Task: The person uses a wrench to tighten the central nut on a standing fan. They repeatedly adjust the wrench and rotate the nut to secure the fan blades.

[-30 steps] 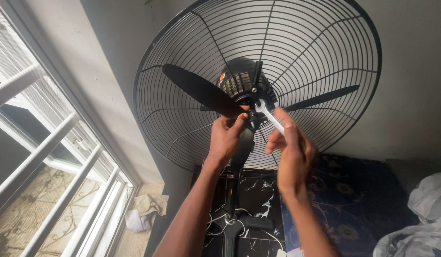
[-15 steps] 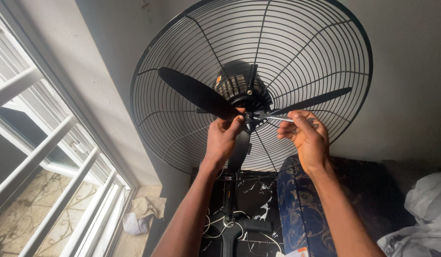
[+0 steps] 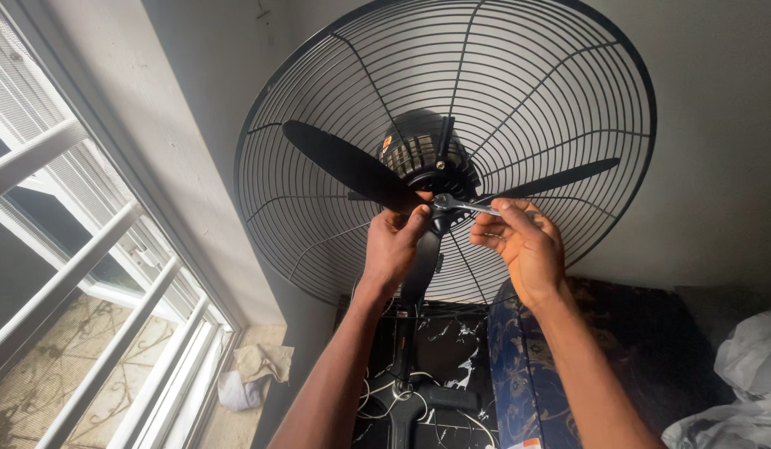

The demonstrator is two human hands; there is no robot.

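A large black standing fan fills the view, with a round wire rear guard [image 3: 568, 91], black blades [image 3: 344, 162] and a black motor hub [image 3: 427, 154]. My left hand [image 3: 394, 245] grips the fan just under the hub, fingers pinched at the blade centre. My right hand [image 3: 522, 241] holds a slim metal spanner [image 3: 462, 204] by its handle. The spanner lies nearly level, its head set at the hub's lower centre beside my left fingertips. The fan's pole [image 3: 418, 274] runs down behind my left wrist.
A window with white bars [image 3: 78, 274] lies at the left, a crumpled cloth [image 3: 252, 370] on the floor below it. A dark marbled surface [image 3: 452, 357] with white cables sits under the fan. A patterned blue cushion [image 3: 510, 382] and white fabric [image 3: 743, 391] lie right.
My right hand swung the spanner handle out to the right and up, from a steep slant to nearly level. My left hand stayed at the hub.
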